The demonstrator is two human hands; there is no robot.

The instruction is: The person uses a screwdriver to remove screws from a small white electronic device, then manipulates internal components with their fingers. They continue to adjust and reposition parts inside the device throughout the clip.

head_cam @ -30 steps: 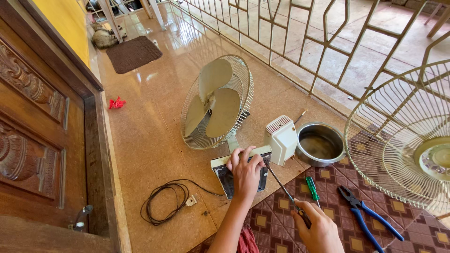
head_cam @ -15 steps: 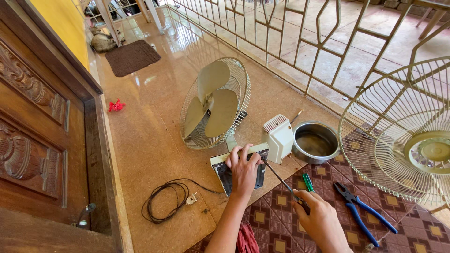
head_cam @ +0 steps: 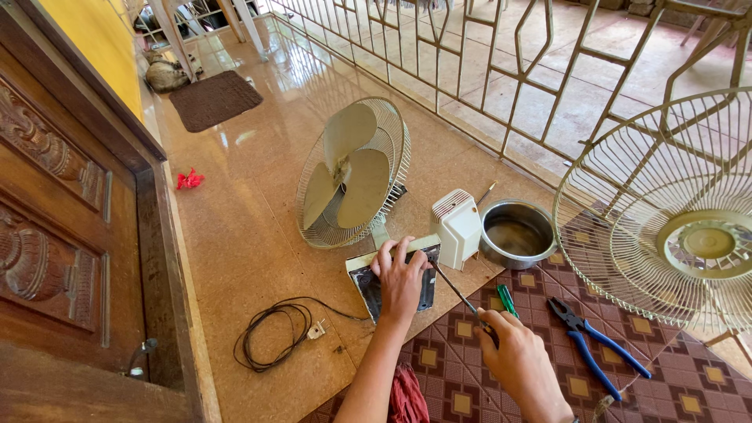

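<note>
My left hand (head_cam: 401, 280) presses flat on the opened base (head_cam: 368, 283) of a cream table fan (head_cam: 352, 174), whose blades and rear guard stand upright behind it. My right hand (head_cam: 518, 362) grips a screwdriver (head_cam: 456, 291) with its thin shaft angled up and left toward the base's right edge. A white plastic motor cover (head_cam: 458, 227) stands just right of the base. A green-handled screwdriver (head_cam: 507, 300) lies beside my right hand.
A steel bowl (head_cam: 517, 233) sits right of the cover. Blue pliers (head_cam: 597, 338) lie on the patterned mat (head_cam: 627, 376). The loose front fan guard (head_cam: 674, 211) leans at right. A coiled black cord (head_cam: 274, 335) lies left; a wooden door (head_cam: 70, 235) and metal railing (head_cam: 486, 63) border the floor.
The view has shifted slightly. My right hand has brought the screwdriver tip nearer to the base's right edge; my left hand stays on the base.
</note>
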